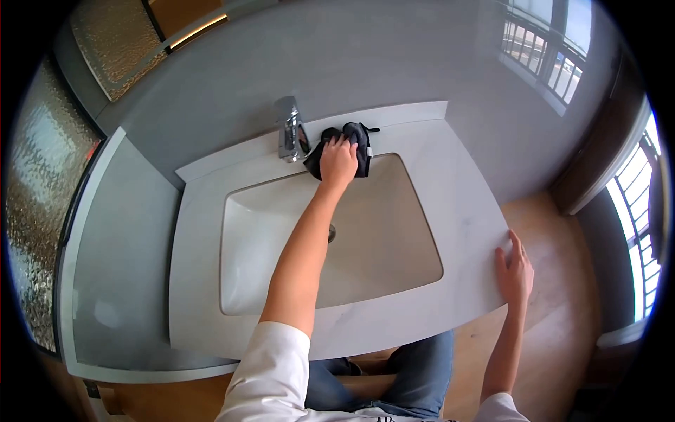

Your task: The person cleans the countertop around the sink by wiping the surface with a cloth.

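Observation:
My left hand (339, 162) reaches across the sink and presses down on a bunched black cloth (362, 151), fingers curled over it. The cloth lies on the back ledge of the counter, just right of the chrome faucet (288, 130), and hangs slightly over the basin's back rim. A small strap sticks out at its upper right. My right hand (517, 273) rests on the right edge of the white countertop (467, 232), fingers stretched out and holding nothing. What lies under my left palm is hidden.
The white rectangular sink basin (380, 239) sits below my left forearm, which partly covers its drain (332, 233). A grey wall (394, 63) rises behind the counter. Textured glass (39, 211) stands at the left, a barred window (636, 204) at the right.

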A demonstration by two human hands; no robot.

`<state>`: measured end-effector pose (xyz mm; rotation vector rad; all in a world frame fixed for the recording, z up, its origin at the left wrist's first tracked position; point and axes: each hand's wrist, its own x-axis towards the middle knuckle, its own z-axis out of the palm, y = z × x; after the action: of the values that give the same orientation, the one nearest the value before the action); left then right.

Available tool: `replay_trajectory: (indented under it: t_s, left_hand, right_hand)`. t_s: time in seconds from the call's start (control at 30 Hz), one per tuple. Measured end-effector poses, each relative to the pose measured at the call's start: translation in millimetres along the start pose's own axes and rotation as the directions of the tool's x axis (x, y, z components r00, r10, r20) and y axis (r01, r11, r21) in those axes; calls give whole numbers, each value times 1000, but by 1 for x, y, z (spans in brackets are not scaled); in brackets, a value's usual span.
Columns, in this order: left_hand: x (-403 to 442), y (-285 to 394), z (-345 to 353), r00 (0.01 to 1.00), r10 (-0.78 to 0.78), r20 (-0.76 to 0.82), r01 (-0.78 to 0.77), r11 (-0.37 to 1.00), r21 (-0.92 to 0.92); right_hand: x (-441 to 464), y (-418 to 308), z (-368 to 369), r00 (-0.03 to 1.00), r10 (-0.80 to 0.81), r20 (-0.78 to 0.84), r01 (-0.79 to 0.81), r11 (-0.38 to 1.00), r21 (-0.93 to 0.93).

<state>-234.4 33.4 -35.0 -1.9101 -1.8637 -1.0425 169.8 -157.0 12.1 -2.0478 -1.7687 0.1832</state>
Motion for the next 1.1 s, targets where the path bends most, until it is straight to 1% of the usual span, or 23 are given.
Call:
replay_trajectory:
  t_s: [0.07,0.1,0.13,0.2,0.23,0.27,0.33,0.37,0.4,0.47,0.5,0.57,0.67,0.73,0.9,0.97,1.0,1.07,1.1]
  left_hand:
    - [5,3,12,998,63,17,-63,998,-14]
    - [7,14,7,995,61,79,-54,994,-92]
    - [10,21,8,994,67,85,-59,994,-97]
    - [20,35,14,978,68,196,-29,980,-195]
    - [27,42,16,957,33,288,34,973,-227]
    - [33,49,19,957,38,289,32,972,-235]
    - [46,59,34,911,98,402,40,946,-322]
    - [50,63,44,907,148,394,-3,938,-346]
    - [56,70,53,906,156,394,-7,935,-354]
    - [65,81,70,887,227,402,-57,918,-393]
    - [70,87,74,878,236,416,-51,911,-409]
    - [77,96,80,873,238,426,-27,894,-446]
    - [85,111,91,864,245,441,-8,881,-473]
    - [90,122,101,840,247,483,8,885,-466]
    - [98,153,122,856,281,435,-41,875,-483]
    - [101,159,119,838,236,492,24,885,-466]
    - [100,159,122,840,235,489,24,885,-466]
    - [96,158,125,868,255,426,-40,891,-453]
    - [96,159,122,843,290,452,-75,897,-435]
  right_hand:
    - [0,2,3,1000,-1,-11,1,1000,-12]
    - [-1,2,2,1000,-19,-18,19,1000,-1]
    - [-1,1,2,999,-38,-23,39,999,10]
    - [-1,-3,-1,1000,-24,-11,24,1000,7]
    - [-1,-3,-2,1000,-20,2,20,1000,5]
    - [-1,-3,-1,1000,-14,-2,14,1000,-1]
    - [0,1,1,999,-32,-2,32,999,-1]
    - [1,3,3,998,-59,-18,59,998,1]
    - [1,4,3,998,-51,-23,51,999,-3]
    - [1,3,2,997,-74,-18,74,997,6]
    - [2,2,1,998,-58,11,57,998,7]
    - [3,4,2,996,-83,10,83,996,-10]
    - [1,5,3,997,-74,19,74,997,-21]
    - [3,5,3,997,-77,33,78,996,-33]
    - [4,9,2,994,-104,37,105,994,-31]
    - [4,8,0,993,-107,51,107,994,-7]
    - [4,9,0,993,-110,50,111,994,-8]
    - [4,9,0,992,-118,45,117,993,6]
    - [4,9,0,992,-118,38,117,993,12]
